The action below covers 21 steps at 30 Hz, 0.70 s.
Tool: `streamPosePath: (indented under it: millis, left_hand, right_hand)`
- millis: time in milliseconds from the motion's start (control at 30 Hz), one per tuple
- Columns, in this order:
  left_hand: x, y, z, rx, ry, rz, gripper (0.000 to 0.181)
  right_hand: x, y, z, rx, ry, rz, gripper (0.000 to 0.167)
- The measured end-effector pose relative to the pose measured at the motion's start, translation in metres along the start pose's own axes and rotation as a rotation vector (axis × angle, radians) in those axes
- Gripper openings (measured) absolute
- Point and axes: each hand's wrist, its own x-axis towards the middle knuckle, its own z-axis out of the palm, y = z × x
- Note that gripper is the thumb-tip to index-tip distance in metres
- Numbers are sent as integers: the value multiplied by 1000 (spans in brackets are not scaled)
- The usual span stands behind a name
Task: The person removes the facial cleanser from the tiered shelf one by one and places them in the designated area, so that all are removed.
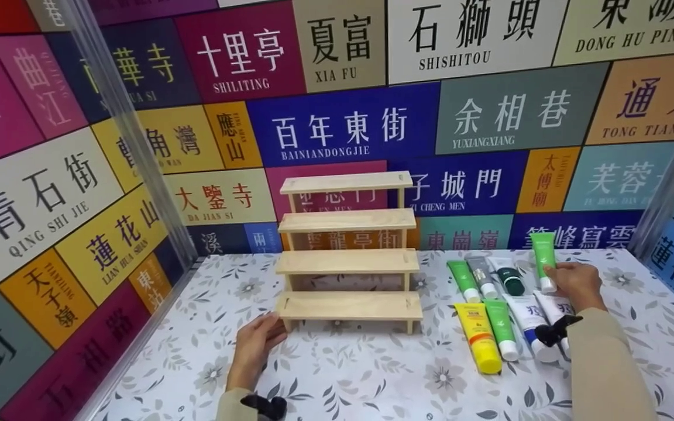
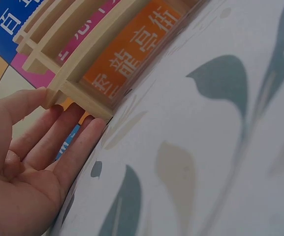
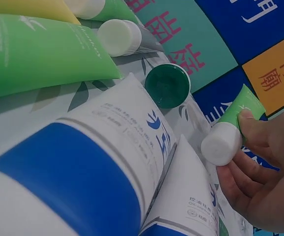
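Note:
My right hand (image 1: 577, 283) pinches a green squeeze tube (image 1: 543, 252) by its lower part, its white cap (image 3: 221, 143) pointing down toward the camera in the right wrist view. Thumb lies on the tube's green side; other fingers sit behind and below. At the lowest step of a four-tier wooden display rack (image 1: 348, 305), my left hand (image 1: 257, 342) touches the left end. In the left wrist view its thumb meets the board's corner, with the extended fingers against the end leg (image 2: 87, 101).
Right of the rack lie several tubes in two rows: a yellow tube (image 1: 477, 336), green ones (image 1: 501, 328), a grey tube (image 1: 482, 276), a dark-green-capped tube (image 1: 511, 280), and white-and-blue tubes (image 1: 527, 318). Sign-covered walls enclose the floral tabletop (image 1: 360, 380).

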Motion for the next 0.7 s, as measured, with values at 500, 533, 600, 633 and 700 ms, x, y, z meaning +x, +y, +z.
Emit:
streamPosePath:
  millis: [500, 533, 600, 633, 700]
  left_hand:
    - [0, -3, -1, -7, -9, 12, 45]
    - [0, -3, -1, -6, -12, 12, 45]
    - [1, -3, -1, -2, -18, 13, 44]
    - [1, -2, -1, -1, -16, 12, 44]
    - [1, -1, -2, -1, -11, 9, 43]
  right_hand:
    - [2, -1, 8, -51, 57, 18, 60]
    - [3, 0, 9, -60, 64, 18, 59]
    - [4, 0, 11, -64, 80, 20, 56]
    - [5, 0, 12, -68, 85, 19, 54]
    - [6, 0, 15, -72, 85, 19, 52]
